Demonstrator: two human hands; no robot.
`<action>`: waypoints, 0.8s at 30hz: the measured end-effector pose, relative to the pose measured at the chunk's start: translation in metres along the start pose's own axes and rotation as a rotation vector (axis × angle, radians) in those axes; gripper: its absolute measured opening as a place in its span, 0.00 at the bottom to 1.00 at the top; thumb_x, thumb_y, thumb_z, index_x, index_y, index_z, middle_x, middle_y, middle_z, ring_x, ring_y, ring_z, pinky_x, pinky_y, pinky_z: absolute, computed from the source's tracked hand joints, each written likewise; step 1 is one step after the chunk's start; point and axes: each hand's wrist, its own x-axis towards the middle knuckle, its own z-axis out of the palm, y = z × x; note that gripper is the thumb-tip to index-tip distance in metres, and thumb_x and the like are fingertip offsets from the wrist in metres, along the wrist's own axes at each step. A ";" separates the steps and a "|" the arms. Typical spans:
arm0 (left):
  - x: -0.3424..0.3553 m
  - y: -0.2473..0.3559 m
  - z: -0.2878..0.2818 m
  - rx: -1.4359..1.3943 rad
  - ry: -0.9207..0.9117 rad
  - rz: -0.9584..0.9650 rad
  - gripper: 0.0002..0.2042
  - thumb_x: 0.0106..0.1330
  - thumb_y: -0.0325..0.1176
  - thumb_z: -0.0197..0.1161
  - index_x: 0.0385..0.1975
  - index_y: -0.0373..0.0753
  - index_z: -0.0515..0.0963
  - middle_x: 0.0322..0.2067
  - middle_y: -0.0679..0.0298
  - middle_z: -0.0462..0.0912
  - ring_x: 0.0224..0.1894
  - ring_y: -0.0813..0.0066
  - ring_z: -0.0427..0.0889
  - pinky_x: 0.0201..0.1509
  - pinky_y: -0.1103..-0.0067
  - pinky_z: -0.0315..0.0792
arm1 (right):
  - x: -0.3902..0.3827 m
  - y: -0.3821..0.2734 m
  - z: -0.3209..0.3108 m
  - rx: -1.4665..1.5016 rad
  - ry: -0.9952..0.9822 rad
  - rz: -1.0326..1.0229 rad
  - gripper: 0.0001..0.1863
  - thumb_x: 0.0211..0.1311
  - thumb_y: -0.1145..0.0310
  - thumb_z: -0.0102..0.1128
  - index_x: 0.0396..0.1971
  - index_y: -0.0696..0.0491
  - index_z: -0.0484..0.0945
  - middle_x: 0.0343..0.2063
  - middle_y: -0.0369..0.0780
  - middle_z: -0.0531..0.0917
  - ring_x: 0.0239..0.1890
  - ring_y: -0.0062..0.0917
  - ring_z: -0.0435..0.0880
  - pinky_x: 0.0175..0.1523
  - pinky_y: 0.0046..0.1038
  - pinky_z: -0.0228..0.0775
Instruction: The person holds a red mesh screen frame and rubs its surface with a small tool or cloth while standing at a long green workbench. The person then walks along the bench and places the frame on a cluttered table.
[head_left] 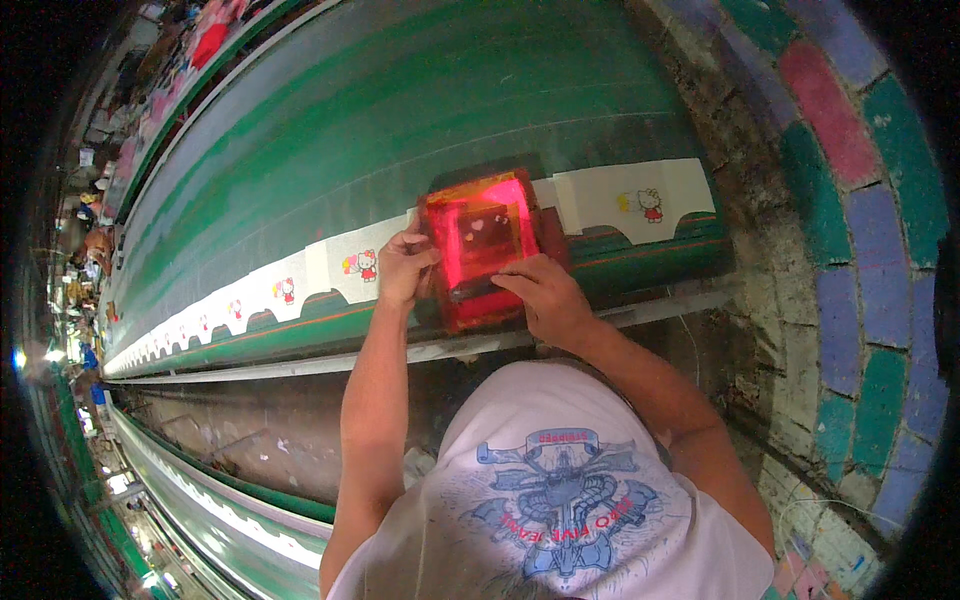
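Spanning the row of pale cut pieces (592, 200) near the right end of the green counter (400, 130), the screen-printing frame (487, 238) is located directly in front of the person's body. The frame is roughly rectangular and translucent, bright pink-red, bordered in part by orange-brown strips. Its central window is darker and shows small pale shapes. The long axis runs from the person toward the far side of the counter, crosswise to the row; the far short edge is turned away from the body. The left hand (406, 268) grasps the left side of the frame with bent fingers. The right hand (548, 298) pinches the right end of a dark squeegee bar (470, 290), which lies left to right across the near part of the frame.
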 end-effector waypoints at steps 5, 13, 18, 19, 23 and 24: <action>0.001 0.001 -0.005 0.077 0.016 -0.051 0.17 0.61 0.10 0.77 0.44 0.38 0.82 0.48 0.62 0.90 0.44 0.75 0.88 0.51 0.74 0.85 | 0.010 -0.005 -0.003 -0.177 -0.098 -0.078 0.24 0.58 0.76 0.68 0.57 0.54 0.89 0.52 0.45 0.89 0.55 0.45 0.88 0.62 0.46 0.83; 0.004 -0.003 -0.014 0.101 -0.001 -0.115 0.18 0.61 0.11 0.78 0.44 0.38 0.81 0.47 0.61 0.90 0.44 0.75 0.88 0.51 0.74 0.85 | 0.057 0.018 -0.013 -0.297 -0.620 -0.031 0.27 0.61 0.78 0.66 0.63 0.56 0.86 0.53 0.48 0.91 0.61 0.47 0.88 0.71 0.48 0.79; 0.000 0.003 0.001 0.081 0.008 -0.097 0.18 0.61 0.11 0.78 0.44 0.37 0.81 0.56 0.58 0.92 0.46 0.75 0.89 0.52 0.72 0.85 | 0.093 0.063 0.003 -0.311 -0.395 -0.085 0.27 0.61 0.82 0.64 0.62 0.56 0.86 0.54 0.49 0.91 0.64 0.48 0.87 0.73 0.49 0.78; 0.001 0.002 0.000 0.093 0.004 -0.131 0.17 0.61 0.11 0.78 0.44 0.36 0.81 0.59 0.57 0.91 0.46 0.75 0.88 0.52 0.72 0.85 | 0.097 0.072 0.008 -0.320 -0.356 -0.066 0.27 0.61 0.82 0.64 0.62 0.55 0.87 0.54 0.49 0.91 0.65 0.48 0.87 0.73 0.49 0.77; 0.002 -0.001 0.000 0.166 0.016 -0.154 0.16 0.61 0.11 0.79 0.43 0.35 0.82 0.61 0.57 0.91 0.46 0.75 0.88 0.53 0.72 0.84 | 0.113 0.081 0.010 -0.356 -0.339 -0.061 0.28 0.61 0.83 0.64 0.63 0.52 0.87 0.55 0.47 0.91 0.65 0.47 0.86 0.74 0.49 0.77; 0.002 0.001 0.002 0.194 0.026 -0.135 0.16 0.60 0.11 0.79 0.42 0.35 0.82 0.60 0.58 0.91 0.46 0.75 0.88 0.53 0.72 0.84 | 0.115 0.080 0.009 -0.361 -0.368 -0.074 0.29 0.61 0.83 0.65 0.63 0.52 0.87 0.55 0.47 0.90 0.65 0.47 0.86 0.73 0.50 0.77</action>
